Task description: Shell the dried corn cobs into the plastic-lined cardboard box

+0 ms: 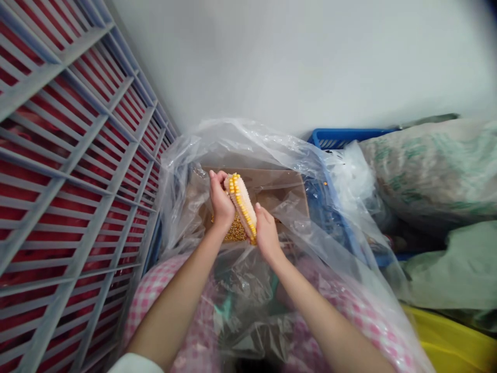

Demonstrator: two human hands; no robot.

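A corn cob (242,201), partly stripped to pale core with a few rows of yellow kernels left, is gripped at both ends. My left hand (219,200) wraps round its far end; my right hand (266,231) is closed round its near end. The cob is held above a brown cardboard box (282,185) that holds a heap of loose kernels (235,233). The box sits inside a clear plastic bag (248,147) that spreads over my lap.
A grey and red slatted crate wall (70,171) stands close on the left. A blue plastic basket (341,138) lies behind the box. Filled sacks (430,171) are piled at the right, with a yellow tub (450,344) below. A white wall is at the back.
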